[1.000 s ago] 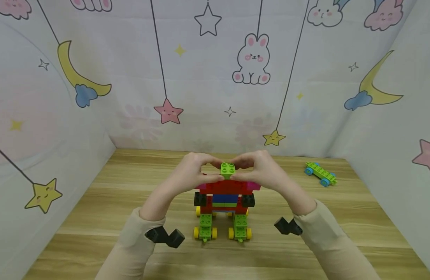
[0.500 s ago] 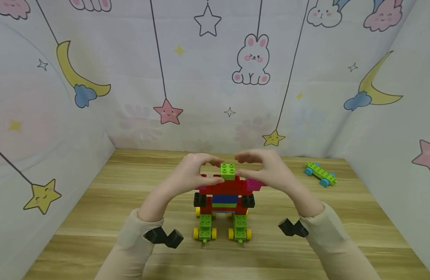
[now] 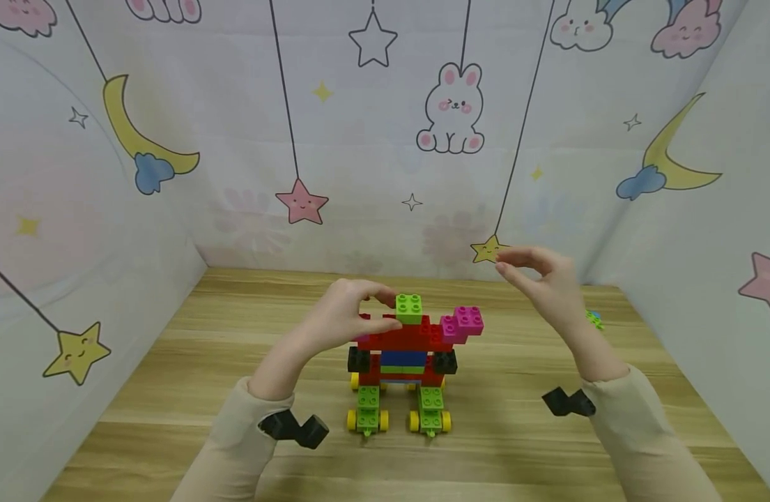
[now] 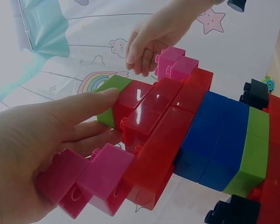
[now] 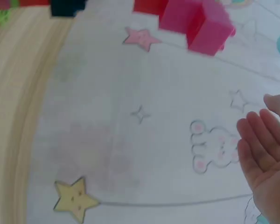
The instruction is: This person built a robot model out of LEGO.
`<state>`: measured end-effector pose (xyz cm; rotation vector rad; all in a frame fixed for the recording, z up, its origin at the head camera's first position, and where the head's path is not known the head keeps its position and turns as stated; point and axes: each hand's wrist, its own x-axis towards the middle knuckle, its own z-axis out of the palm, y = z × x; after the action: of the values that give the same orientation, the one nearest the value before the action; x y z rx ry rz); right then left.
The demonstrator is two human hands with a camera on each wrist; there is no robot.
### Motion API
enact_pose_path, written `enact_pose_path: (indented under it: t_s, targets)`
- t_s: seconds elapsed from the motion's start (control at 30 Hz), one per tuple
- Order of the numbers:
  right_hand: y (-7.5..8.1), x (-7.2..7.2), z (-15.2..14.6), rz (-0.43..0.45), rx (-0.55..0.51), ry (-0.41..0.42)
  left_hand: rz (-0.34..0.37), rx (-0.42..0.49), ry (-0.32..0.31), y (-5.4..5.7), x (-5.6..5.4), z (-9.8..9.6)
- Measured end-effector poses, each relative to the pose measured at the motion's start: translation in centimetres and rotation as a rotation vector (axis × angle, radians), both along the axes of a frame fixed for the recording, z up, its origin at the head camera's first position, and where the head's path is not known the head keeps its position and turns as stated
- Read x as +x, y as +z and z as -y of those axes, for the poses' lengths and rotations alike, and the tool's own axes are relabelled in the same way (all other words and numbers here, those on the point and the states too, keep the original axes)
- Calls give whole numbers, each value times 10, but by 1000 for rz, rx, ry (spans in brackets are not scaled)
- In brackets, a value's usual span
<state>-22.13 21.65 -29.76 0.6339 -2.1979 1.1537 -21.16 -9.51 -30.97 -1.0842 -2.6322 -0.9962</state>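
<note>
A robot-like figure of toy building bricks stands on the wooden table, with a red body (image 3: 391,339), a blue middle (image 3: 403,359) and black side bricks (image 3: 445,361). It rests on green wheeled bases (image 3: 368,411) with yellow wheels. A light green brick (image 3: 408,308) tops it. My left hand (image 3: 325,317) pinches that green brick from the left, thumb in front and fingers behind; in the left wrist view its thumb (image 4: 91,102) lies against the brick. Pink bricks (image 3: 468,321) form the right arm. My right hand (image 3: 550,282) is raised at the right, apart from the figure, holding nothing.
Behind my right wrist, a green wheeled base (image 3: 594,319) with blue wheels is mostly hidden on the table (image 3: 247,300). A printed white cloth (image 3: 372,139) hangs behind and along both sides.
My right hand has let go of the green brick and moved right and up, uncovering the pink arm and covering most of the blue-wheeled base. My left hand has stayed at the brick.
</note>
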Motion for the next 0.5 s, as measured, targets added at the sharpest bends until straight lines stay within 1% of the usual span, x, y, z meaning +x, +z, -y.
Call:
enact_pose_path:
  t_s: [0.07, 0.17, 0.33, 0.5]
  targets:
    - [-4, -3, -10, -18, -24, -42, 1, -2, -1, -1, 0, 0]
    - [-12, -9, -26, -19, -34, -97, -1, -4, -2, -1, -1, -1]
    - [-27, -22, -52, 47, -40, -183, -5, -5, 2, -1, -1, -1]
    - [-47, -37, -80, 113, -44, -287, 6, -3, -1, -1, 0, -1]
